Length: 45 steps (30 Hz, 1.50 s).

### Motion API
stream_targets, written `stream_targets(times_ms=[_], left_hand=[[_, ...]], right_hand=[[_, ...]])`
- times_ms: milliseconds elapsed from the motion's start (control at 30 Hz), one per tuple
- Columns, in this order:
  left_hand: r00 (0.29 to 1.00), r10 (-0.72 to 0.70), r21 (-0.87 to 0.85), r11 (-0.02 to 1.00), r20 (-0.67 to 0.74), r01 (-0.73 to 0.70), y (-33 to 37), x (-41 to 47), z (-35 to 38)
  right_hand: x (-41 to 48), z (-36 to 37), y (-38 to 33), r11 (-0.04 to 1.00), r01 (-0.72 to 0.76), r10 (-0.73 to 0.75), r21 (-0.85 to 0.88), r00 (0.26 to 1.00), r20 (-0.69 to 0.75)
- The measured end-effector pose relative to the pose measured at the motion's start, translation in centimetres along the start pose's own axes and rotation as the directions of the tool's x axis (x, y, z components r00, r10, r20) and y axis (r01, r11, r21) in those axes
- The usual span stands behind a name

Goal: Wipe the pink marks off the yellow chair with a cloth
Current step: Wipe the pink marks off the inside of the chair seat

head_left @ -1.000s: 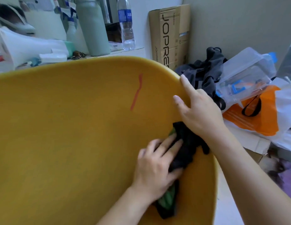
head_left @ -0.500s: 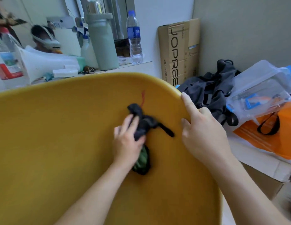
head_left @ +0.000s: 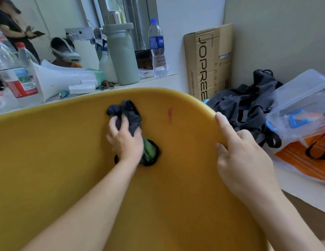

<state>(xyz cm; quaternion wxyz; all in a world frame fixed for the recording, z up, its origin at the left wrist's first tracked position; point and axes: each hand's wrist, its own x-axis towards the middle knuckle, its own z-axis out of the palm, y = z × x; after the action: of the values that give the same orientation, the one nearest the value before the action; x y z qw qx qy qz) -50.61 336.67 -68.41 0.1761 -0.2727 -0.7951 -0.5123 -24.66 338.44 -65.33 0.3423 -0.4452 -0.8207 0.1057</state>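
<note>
The yellow chair point(head_left: 58, 160) fills the lower frame, its curved back facing me. A short pink mark point(head_left: 170, 114) shows near the top edge, right of centre. My left hand point(head_left: 126, 140) presses a bunched dark cloth point(head_left: 129, 115) with a green part onto the chair, to the left of the mark and apart from it. My right hand point(head_left: 243, 160) grips the chair's right rim, with the index finger stretched along the edge.
A sill behind the chair holds a grey-green flask point(head_left: 121, 55), water bottles point(head_left: 158, 49), and a white megaphone point(head_left: 63, 80). A cardboard box point(head_left: 209, 62) leans on the wall. A black bag point(head_left: 245, 104), a clear plastic box point(head_left: 299, 104) and an orange bag point(head_left: 303, 160) lie right.
My left hand carried the cloth up from the lower right of the chair and across the mark to its left. The pink mark is much shorter than before. The right hand stayed on the rim.
</note>
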Motion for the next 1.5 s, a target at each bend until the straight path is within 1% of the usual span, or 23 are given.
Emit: stream_targets(times_ms=[67, 167, 233, 267, 333, 400, 433, 500, 567, 633, 667, 733, 800, 833, 900, 1000, 1067, 1100, 1133, 1200, 1267, 1400, 1500], left_hand=[[0.979, 0.201, -0.059, 0.978, 0.042, -0.198, 3.1, -4.1, 0.9], [0.767, 0.612, -0.219, 0.789, 0.194, -0.574, 5.8, -10.9, 0.7], [0.709, 0.678, -0.179, 0.735, 0.195, -0.654, 5.0, -9.0, 0.4], [0.767, 0.619, -0.133, 0.786, 0.171, -0.604, 4.2, -6.8, 0.6], [0.961, 0.273, -0.081, 0.959, 0.031, -0.270, 2.9, -1.4, 0.8], [0.996, -0.076, -0.123, 0.990, -0.044, 0.070, 3.3, 1.6, 1.0], [0.997, -0.055, -0.102, 0.994, -0.053, 0.049, 4.2, 1.1, 1.2], [0.966, 0.257, -0.110, 0.961, 0.002, -0.255, 6.0, -3.0, 1.7], [0.794, 0.589, -0.173, 0.806, 0.148, -0.566, 6.7, -7.7, 1.0], [0.655, 0.734, -0.119, 0.677, 0.181, -0.726, 5.8, -6.0, 0.5], [0.702, 0.700, -0.042, 0.711, 0.133, -0.702, 5.3, -3.3, 0.4], [0.931, 0.364, -0.002, 0.931, -0.032, -0.364, 5.2, 3.0, 0.0], [0.994, 0.054, -0.047, 0.997, -0.094, -0.059, 6.1, 6.6, -0.2], [0.992, 0.094, -0.026, 0.995, -0.089, -0.097, 7.1, 6.4, -0.1], [0.926, 0.378, -0.058, 0.925, 0.014, -0.376, 9.9, 2.8, 0.5], [0.645, 0.733, -0.119, 0.675, 0.216, -0.728, 13.5, -3.0, 0.3], [0.466, 0.845, -0.116, 0.507, 0.262, -0.854, 14.3, -1.4, -0.6], [0.449, 0.850, -0.092, 0.488, 0.275, -0.868, 13.9, 0.5, -0.8], [0.517, 0.801, -0.047, 0.554, 0.302, -0.831, 13.0, 3.2, -0.9], [0.771, 0.520, 0.110, 0.799, 0.367, -0.591, 11.6, 8.3, -1.9], [0.819, 0.369, 0.247, 0.827, 0.440, -0.505, 11.7, 9.6, -2.4], [0.594, 0.592, 0.095, 0.661, 0.545, -0.744, 16.2, 3.7, -1.5], [0.350, 0.757, -0.088, 0.470, 0.552, -0.878, 18.2, -3.0, -0.7]], right_hand=[[0.0, 0.0, 0.1, 1.000, 0.003, -0.003, 0.005, 1.000, -0.021], [-0.1, -0.2, 0.2, 1.000, 0.016, -0.016, 0.018, 1.000, -0.014], [-0.3, -0.5, 0.3, 0.999, 0.031, -0.032, 0.019, 0.999, 0.011], [-0.4, -0.8, 0.2, 0.999, 0.038, -0.039, 0.008, 0.999, 0.024], [-0.1, -1.5, 0.0, 1.000, 0.031, -0.031, -0.003, 0.999, 0.036], [1.3, -1.5, -0.1, 1.000, 0.025, -0.024, -0.010, 0.999, 0.027], [2.1, -1.4, -0.3, 1.000, 0.014, -0.014, 0.004, 0.999, 0.032], [3.4, -1.2, -0.5, 0.996, -0.014, 0.010, 0.085, 0.999, 0.042], [3.6, -1.1, -0.7, 0.991, -0.019, 0.015, 0.131, 0.999, 0.030], [3.1, -1.0, -0.6, 0.997, 0.002, -0.003, 0.080, 1.000, 0.017], [2.9, -1.1, -0.6, 0.999, 0.018, -0.019, 0.048, 1.000, 0.020], [2.9, -1.2, -0.9, 0.999, 0.029, -0.030, 0.025, 0.999, 0.040], [3.1, -1.0, -0.9, 0.999, 0.037, -0.037, 0.009, 0.999, 0.039], [3.1, -0.8, -0.9, 0.999, 0.035, -0.035, 0.004, 0.998, 0.045], [3.2, -0.6, -0.5, 0.997, 0.013, -0.013, 0.074, 1.000, 0.004], [3.1, -0.4, 0.7, 0.971, 0.061, 0.022, 0.231, 0.939, -0.342], [2.9, -0.3, 1.0, 0.936, 0.128, 0.038, 0.329, 0.890, -0.455], [2.8, -0.1, 1.1, 0.927, 0.166, 0.003, 0.336, 0.894, -0.449], [2.8, 0.0, 1.1, 0.924, 0.189, -0.029, 0.333, 0.902, -0.431], [2.8, 0.2, 1.1, 0.899, 0.195, -0.026, 0.392, 0.918, -0.397], [3.0, -0.1, 1.4, 0.824, 0.160, 0.084, 0.543, 0.915, -0.396], [2.7, -0.9, 1.8, 0.515, 0.021, 0.342, 0.857, 0.911, -0.228], [3.2, -1.7, 2.4, 0.191, -0.191, 0.357, 0.963, 0.927, 0.113]])
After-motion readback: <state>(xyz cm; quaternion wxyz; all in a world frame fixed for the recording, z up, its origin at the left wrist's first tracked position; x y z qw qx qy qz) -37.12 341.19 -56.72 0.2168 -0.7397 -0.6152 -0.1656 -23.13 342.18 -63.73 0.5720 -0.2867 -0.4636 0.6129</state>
